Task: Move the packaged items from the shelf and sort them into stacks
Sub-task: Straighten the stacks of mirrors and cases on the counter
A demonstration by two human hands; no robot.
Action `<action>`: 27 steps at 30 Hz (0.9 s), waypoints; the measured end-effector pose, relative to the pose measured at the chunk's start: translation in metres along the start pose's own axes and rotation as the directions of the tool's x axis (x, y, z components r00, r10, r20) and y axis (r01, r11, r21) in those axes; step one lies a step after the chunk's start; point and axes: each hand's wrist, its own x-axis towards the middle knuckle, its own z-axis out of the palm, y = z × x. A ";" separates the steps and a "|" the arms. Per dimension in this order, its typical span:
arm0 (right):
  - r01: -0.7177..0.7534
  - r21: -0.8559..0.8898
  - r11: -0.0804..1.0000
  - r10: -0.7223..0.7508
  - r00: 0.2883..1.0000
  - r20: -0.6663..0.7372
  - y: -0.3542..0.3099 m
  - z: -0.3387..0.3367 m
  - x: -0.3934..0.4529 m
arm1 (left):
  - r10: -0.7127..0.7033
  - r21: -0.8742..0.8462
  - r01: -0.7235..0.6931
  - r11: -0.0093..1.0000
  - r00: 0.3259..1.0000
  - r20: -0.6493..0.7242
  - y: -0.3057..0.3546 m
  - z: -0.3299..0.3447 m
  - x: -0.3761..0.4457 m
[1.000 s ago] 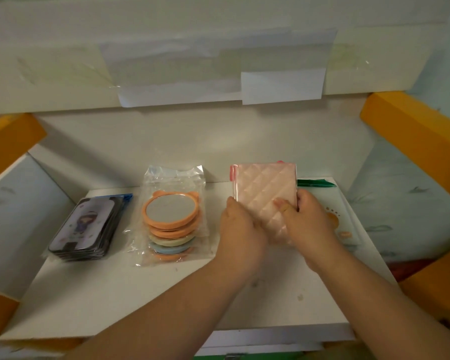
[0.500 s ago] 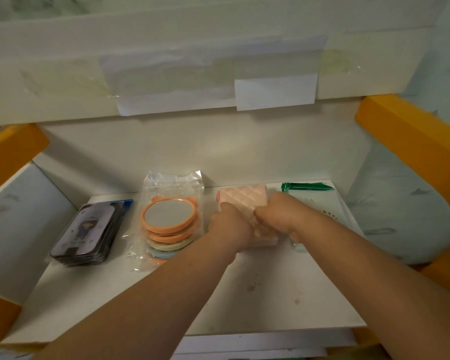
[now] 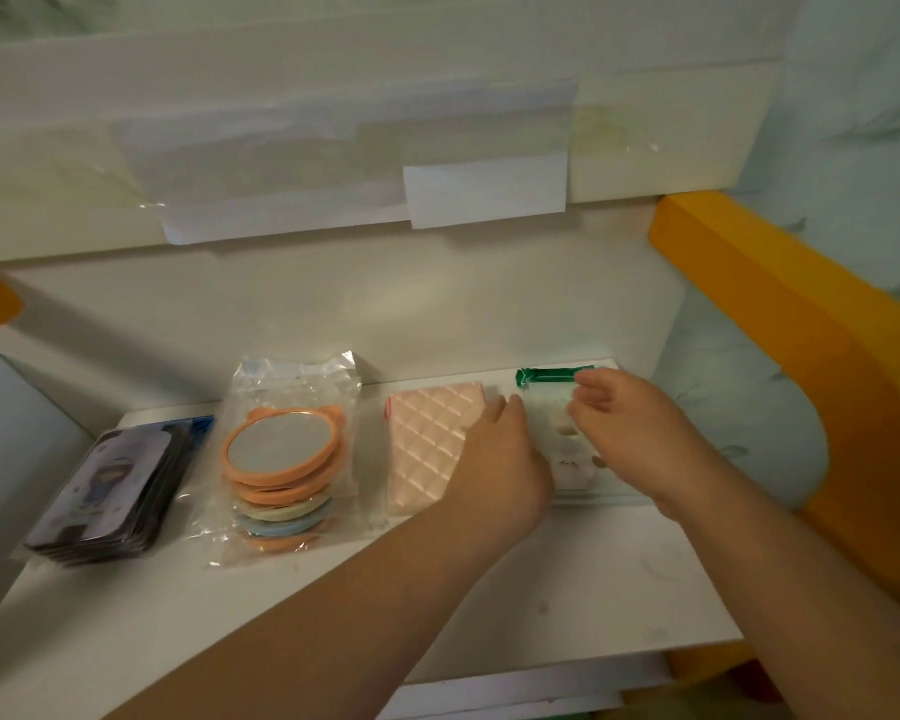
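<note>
The pink quilted pack (image 3: pixel 430 449) lies flat at shelf centre. My left hand (image 3: pixel 500 459) rests on its 3 o'clock edge, fingers straight. My right hand (image 3: pixel 627 433), loosely spread, hovers over the green-sealed pack (image 3: pixel 554 407). I square edges before lifting away.

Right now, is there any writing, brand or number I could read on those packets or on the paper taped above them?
None can be read.
White paper label taped on the shelf front: looks blank.
Dark card stack: a cartoon figure, any lettering too blurred to read.
Green-topped packet: small printed marks, too blurred to read.
Pink quilted packet and round mirrors: no text visible.
</note>
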 end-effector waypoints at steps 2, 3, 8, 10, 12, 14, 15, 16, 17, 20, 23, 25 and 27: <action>-0.039 -0.087 0.995 0.030 0.994 -0.105 0.022 -0.009 0.000 | -0.031 -0.094 0.038 0.995 0.997 0.074 0.009 0.009 -0.002; -0.059 -0.116 0.992 0.046 0.992 -0.113 0.034 -0.010 0.001 | -0.074 -0.149 0.091 0.985 0.990 0.119 0.014 0.013 -0.003; -0.098 -0.089 0.991 0.093 0.994 -0.053 0.048 -0.005 -0.008 | -0.281 -0.340 0.337 0.878 0.938 0.205 0.038 0.024 -0.002; -0.127 -0.045 0.991 0.123 0.989 -0.086 0.052 -0.006 -0.005 | -0.362 -0.410 0.421 0.809 0.907 0.216 0.043 0.025 0.005; -0.171 0.049 0.984 0.175 0.981 -0.084 0.056 -0.011 -0.001 | -0.416 -0.476 0.469 0.744 0.883 0.219 0.041 0.025 0.014; -0.199 0.114 0.973 0.208 0.975 -0.075 0.059 -0.012 0.002 | -0.455 -0.495 0.513 0.701 0.856 0.243 0.039 0.026 0.024; -0.206 0.103 0.973 0.215 0.973 -0.084 0.060 -0.011 0.001 | -0.477 -0.497 0.539 0.680 0.840 0.258 0.040 0.026 0.026; -0.200 0.084 0.976 0.208 0.973 -0.101 0.062 -0.009 0.001 | -0.486 -0.507 0.552 0.662 0.831 0.271 0.040 0.026 0.029; -0.199 0.060 0.978 0.205 0.972 -0.117 0.064 -0.006 0.000 | -0.492 -0.515 0.565 0.645 0.822 0.286 0.042 0.026 0.031; -0.192 0.065 0.979 0.199 0.969 -0.147 0.063 0.000 -0.002 | -0.488 -0.565 0.578 0.589 0.811 0.321 0.042 0.030 0.035; -0.195 0.123 0.973 0.217 0.954 -0.206 0.061 0.004 -0.005 | -0.450 -0.617 0.563 0.550 0.822 0.349 0.042 0.031 0.035; -0.189 0.153 0.970 0.224 0.941 -0.255 0.062 0.006 -0.006 | -0.412 -0.607 0.527 0.594 0.848 0.333 0.041 0.028 0.034; -0.186 0.201 0.962 0.235 0.937 -0.259 0.059 0.005 -0.009 | -0.370 -0.588 0.479 0.652 0.878 0.304 0.039 0.021 0.029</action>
